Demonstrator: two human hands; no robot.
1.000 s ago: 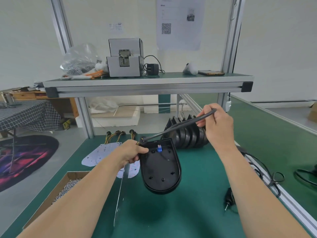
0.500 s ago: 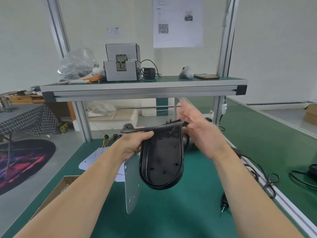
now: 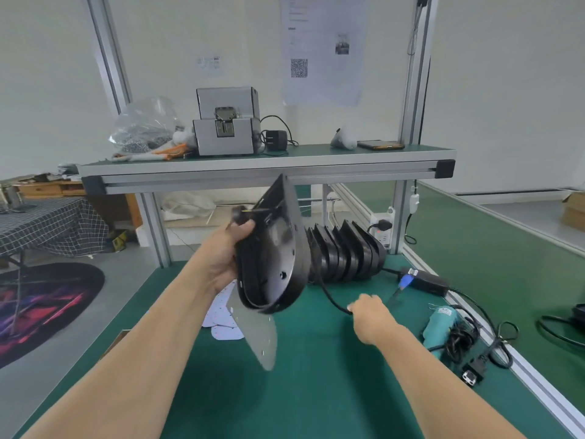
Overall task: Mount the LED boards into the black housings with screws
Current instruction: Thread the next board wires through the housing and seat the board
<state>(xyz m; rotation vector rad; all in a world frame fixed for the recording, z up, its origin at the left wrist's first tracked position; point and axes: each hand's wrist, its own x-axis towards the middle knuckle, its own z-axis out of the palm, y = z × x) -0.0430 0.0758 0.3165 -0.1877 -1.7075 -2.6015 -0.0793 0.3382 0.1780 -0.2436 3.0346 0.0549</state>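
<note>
Left hand [image 3: 223, 259] grips the glossy black oval plastic housing [image 3: 278, 267] upright, long axis near vertical. Right hand [image 3: 371, 315] pinches its thin black cable [image 3: 327, 294], low and rightward.

I see a glossy black housing [image 3: 278, 261] and black cable [image 3: 329, 299] over the dark green bench mat [image 3: 316, 391], a teal screwdriver [image 3: 440, 324] and blue connector [image 3: 406, 280] at four o'clock, a navy white-checked tablecloth [image 3: 47, 223] at nine and a black rug [image 3: 41, 305] with red-purple streaks at eight.
</note>
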